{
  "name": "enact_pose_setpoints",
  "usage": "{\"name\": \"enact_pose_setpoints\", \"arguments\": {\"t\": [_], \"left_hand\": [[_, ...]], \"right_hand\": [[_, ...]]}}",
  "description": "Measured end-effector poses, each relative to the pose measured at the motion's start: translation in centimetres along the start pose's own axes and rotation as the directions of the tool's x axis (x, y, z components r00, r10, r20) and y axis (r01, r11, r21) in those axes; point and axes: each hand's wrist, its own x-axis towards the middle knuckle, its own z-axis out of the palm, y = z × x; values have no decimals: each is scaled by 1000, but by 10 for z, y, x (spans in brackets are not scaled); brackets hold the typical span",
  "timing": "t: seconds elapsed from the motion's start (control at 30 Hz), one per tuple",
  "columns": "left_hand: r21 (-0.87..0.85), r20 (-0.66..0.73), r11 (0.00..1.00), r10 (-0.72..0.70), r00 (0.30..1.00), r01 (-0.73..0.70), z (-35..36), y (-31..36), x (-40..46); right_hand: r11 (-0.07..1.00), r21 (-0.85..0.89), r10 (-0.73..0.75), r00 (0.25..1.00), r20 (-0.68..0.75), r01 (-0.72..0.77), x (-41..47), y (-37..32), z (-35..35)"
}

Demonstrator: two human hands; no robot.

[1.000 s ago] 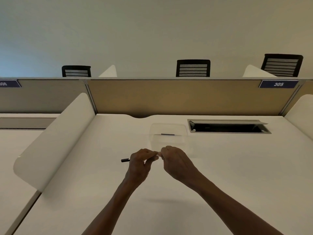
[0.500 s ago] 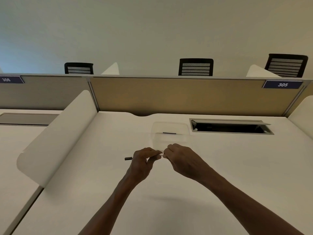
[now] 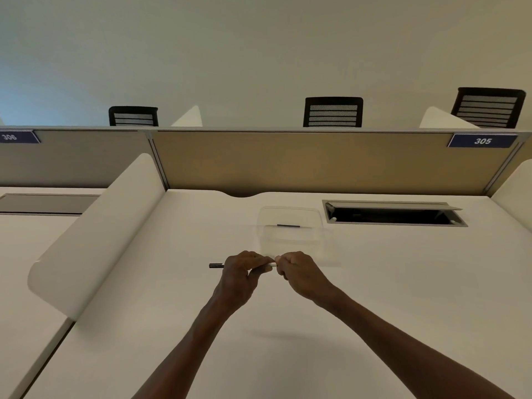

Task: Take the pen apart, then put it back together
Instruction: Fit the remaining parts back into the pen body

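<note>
Gripping a pen [image 3: 216, 265] between them, both hands are raised over the middle of the white tabletop [image 3: 403, 283]. The left hand [image 3: 241, 273] is curled around the pen's barrel, its fingers [image 3: 260, 259] closed tight on it, and the dark end of the pen sticks out to the left of the fist, lying level. The right hand [image 3: 296, 272] meets the left knuckle to knuckle, its fingers [image 3: 283, 259] pinching the pale end of the pen, of which only a short whitish stretch shows in the gap between the two hands. Whether the pen is in one piece or already parted there cannot be told. Just beyond the hands, toward the far edge of the tabletop, stands a clear plastic container [image 3: 289, 217] with a small dark part [image 3: 288, 225] lying inside it. To the right of the container, near the far right corner, a cable hatch [image 3: 394, 216] is set into the tabletop with its lid propped open. A tan partition panel [image 3: 316, 162] runs along the far edge, carrying a blue plate marked 305 [image 3: 482, 141] at its right end.
</note>
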Motion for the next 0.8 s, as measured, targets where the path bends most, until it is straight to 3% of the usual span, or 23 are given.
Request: {"name": "enact_pose_setpoints", "arguments": {"t": [0.1,0.2,0.3,0.4,0.47,0.57,0.67,0.73,0.8], "left_hand": [[-27,29,998,-47,998,48,0,-1,2],[-41,91,997,-65,994,69,-1,-2,3],[-43,115,998,-42,992,47,-2,0,3],[-61,86,997,-43,995,48,-1,2,3],[-52,47,998,-34,998,36,-1,3,2],[-25,-13,1000,6,1000,-7,-4,4,1],[0,-25,999,50,998,-50,-6,5,1],[13,-18,997,70,997,-70,-6,4,0],[17,-10,998,67,998,-67,-5,2,-1]], "right_hand": [[914,-351,-201,978,47,204,-3,3,-7],[674,-623,-423,899,113,396,-7,11,-14],[505,-703,-560,810,174,500,-9,13,-21],[546,-685,-584,806,102,482,-11,14,-19],[666,-608,-518,854,40,432,-9,12,-14],[872,-359,-368,929,-35,332,-7,4,-4],[998,35,-42,998,-52,44,-5,-10,0],[885,370,253,959,129,-283,-4,-15,0],[718,517,364,885,292,-466,-4,-17,-3]]}}
